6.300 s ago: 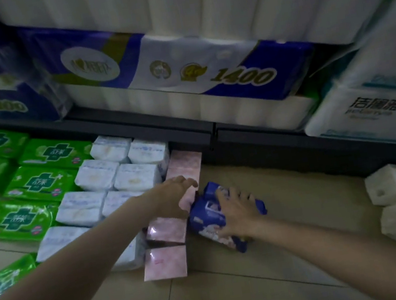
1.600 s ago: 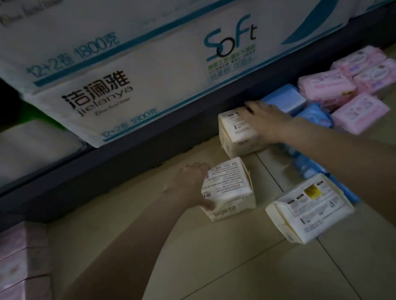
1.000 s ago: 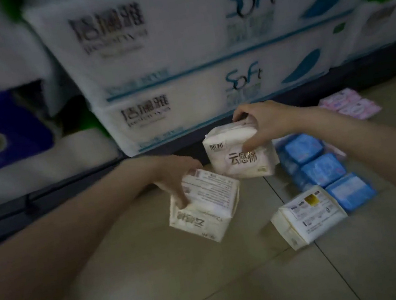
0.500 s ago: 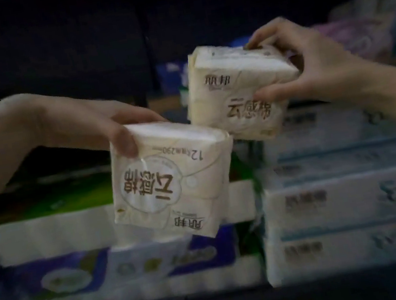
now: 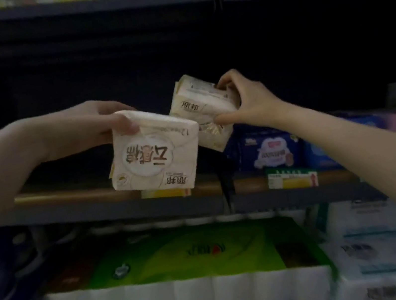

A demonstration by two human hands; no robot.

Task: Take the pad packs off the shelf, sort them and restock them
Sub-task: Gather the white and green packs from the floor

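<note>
While raised before the dark shelf (image 5: 122,204): left hand (image 5: 98,126) pinching a cream pack (image 5: 155,154) (print upside down), right hand (image 5: 244,105), at 3 o'clock, gripping another pack (image 5: 201,112).

Both cream pad packs lifted off floor to middle shelf (image 5: 119,189) height. Left hand (image 5: 98,126) holds upside-down pack (image 5: 156,156) in front of shelf edge; right hand (image 5: 244,101) pushes second pack (image 5: 201,112) further in over shelf than half second ago.

The two cream pad packs (image 5: 152,155) (image 5: 201,115) are wrapped in thin plastic film, soft and a little glossy, with creases. The shelf (image 5: 112,208) looks like dark matt metal. The toilet paper bundle (image 5: 187,282) below has shiny plastic wrap.
</note>
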